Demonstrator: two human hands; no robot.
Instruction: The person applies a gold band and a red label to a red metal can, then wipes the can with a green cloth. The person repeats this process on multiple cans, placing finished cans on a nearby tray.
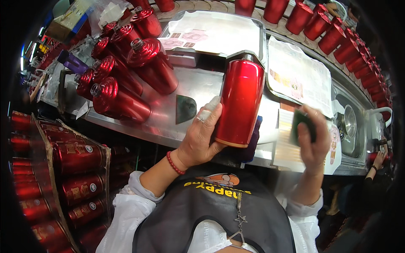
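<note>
A glossy red bottle [241, 102] lies before me, its neck pointing away and its base towards me. A dark angular support shows behind its neck end. My left hand [202, 136] grips the bottle's left side near the base; one finger is wrapped in white tape. Between the thumb and fingers of my right hand [311, 139] is a dark green flat scraper [297, 128], slightly blurred. That hand is to the right of the bottle, over a backing sheet with yellowish stripes [284, 148]. A second dark green scraper [186, 109] rests on the metal table left of the bottle.
Several red bottles [152, 66] stand at the left. White sheets with printed labels [218, 31] lie on trays behind and to the right [297, 72]. Red bottles line a curved conveyor [335, 39]. A sink [349, 126] is at right, a co-worker's hand [379, 159] beyond. Crated bottles [79, 158] are lower left.
</note>
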